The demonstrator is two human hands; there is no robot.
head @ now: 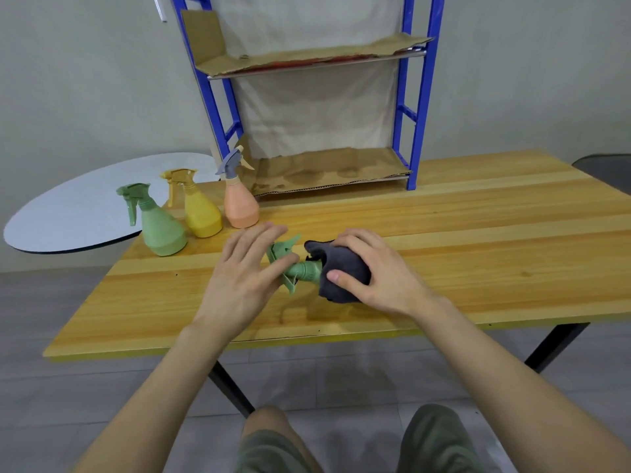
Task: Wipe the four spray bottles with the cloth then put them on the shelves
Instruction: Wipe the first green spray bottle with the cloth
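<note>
**Wipe in progress, centre frame**

We've got the green spray bottle (312, 269) on its side at centre frame, over the tabletop (478, 233). Our right hand (372, 271) is curled round the grey cloth (345, 268), which wraps the body; our left hand (249, 268) lies with straight fingers against the trigger head (283, 249). Light, thin plastic, we reckon (and likely slick), so the neck looks the safest hold. At left of frame a pale green bottle (164, 230), a yellow bottle (201, 216) and a peach bottle (240, 206) stand upright; the blue shelves (324, 172), upper centre, hold no bottles yet.
</note>
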